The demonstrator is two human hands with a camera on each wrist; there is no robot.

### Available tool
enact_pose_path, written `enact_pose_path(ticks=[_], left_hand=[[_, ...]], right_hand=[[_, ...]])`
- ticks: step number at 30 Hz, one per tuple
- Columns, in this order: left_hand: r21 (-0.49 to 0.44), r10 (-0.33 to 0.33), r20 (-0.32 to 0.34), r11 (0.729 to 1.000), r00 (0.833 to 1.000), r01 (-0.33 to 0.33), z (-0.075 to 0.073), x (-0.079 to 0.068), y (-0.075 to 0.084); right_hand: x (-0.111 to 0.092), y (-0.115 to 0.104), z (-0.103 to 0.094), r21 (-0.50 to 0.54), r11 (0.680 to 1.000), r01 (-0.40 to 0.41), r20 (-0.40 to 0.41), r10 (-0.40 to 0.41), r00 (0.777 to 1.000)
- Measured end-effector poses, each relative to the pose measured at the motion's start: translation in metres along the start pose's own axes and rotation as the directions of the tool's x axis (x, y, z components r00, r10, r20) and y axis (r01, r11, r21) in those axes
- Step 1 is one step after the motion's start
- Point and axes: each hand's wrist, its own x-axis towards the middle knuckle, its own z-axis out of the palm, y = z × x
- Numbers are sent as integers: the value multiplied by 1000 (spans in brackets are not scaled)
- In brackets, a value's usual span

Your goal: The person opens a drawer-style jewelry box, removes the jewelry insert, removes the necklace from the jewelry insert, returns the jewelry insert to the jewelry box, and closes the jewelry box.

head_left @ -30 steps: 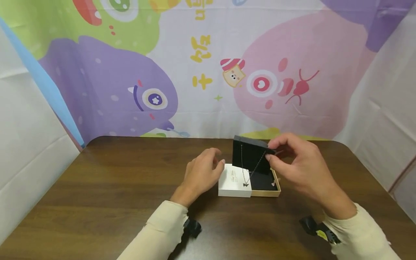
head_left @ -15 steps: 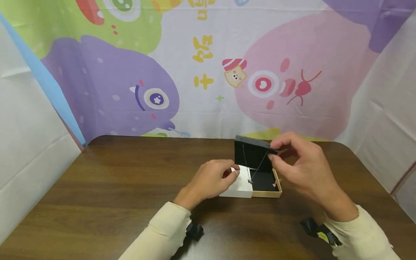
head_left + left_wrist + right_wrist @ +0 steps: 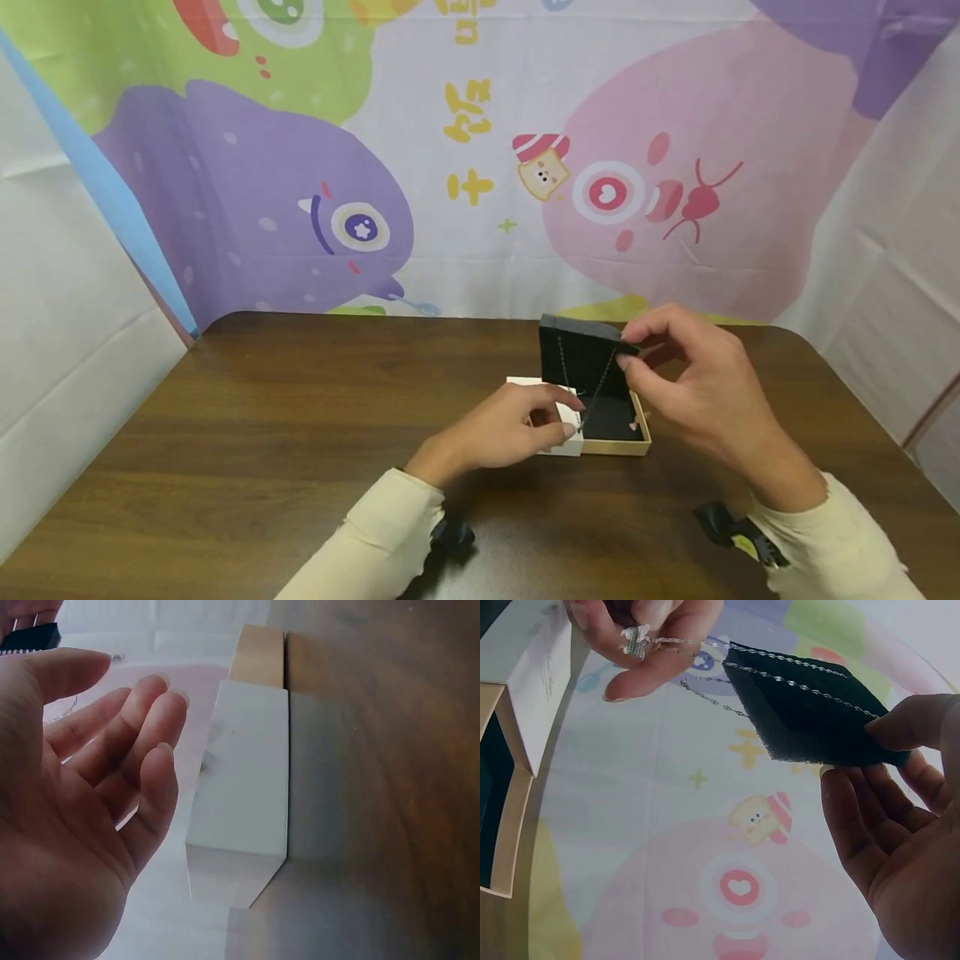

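Observation:
My right hand (image 3: 697,383) pinches one corner of a black foam jewelry pad (image 3: 581,357) between thumb and fingers, holding it tilted above the box. A fine silver necklace (image 3: 787,676) is strung on the pad, and its butterfly-shaped pendant (image 3: 635,641) hangs free. My left hand (image 3: 502,425) is over the white box sleeve (image 3: 525,381), its thumb and fingertips around the pendant but spread apart. In the left wrist view, a gap shows between the thumb and the loosely bent fingers. From the sleeve, a gold-edged box tray (image 3: 615,448) with a black inside is partly slid out.
The box lies on a brown wooden table (image 3: 300,417). Behind the table hangs a white cloth (image 3: 465,267) printed with cartoon figures. Something small and pink (image 3: 634,424) shows at the tray's right edge. Both wrists carry black straps.
My left hand has moved right, from the left side of the box to the hanging pendant. The right hand and the foam pad have hardly moved.

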Motion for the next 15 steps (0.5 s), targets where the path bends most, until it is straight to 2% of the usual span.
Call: enact_pose_path(ticks=[8,15], left_hand=[[-149,-17,95,988,995,31,4,-1,3],[-319,-18,119,946,993,55,7,-1,5]], right_hand=[[0,2,0,-19,1000,14,13,-14,1000],[0,4,0,-57,998,19,29,-17,999]])
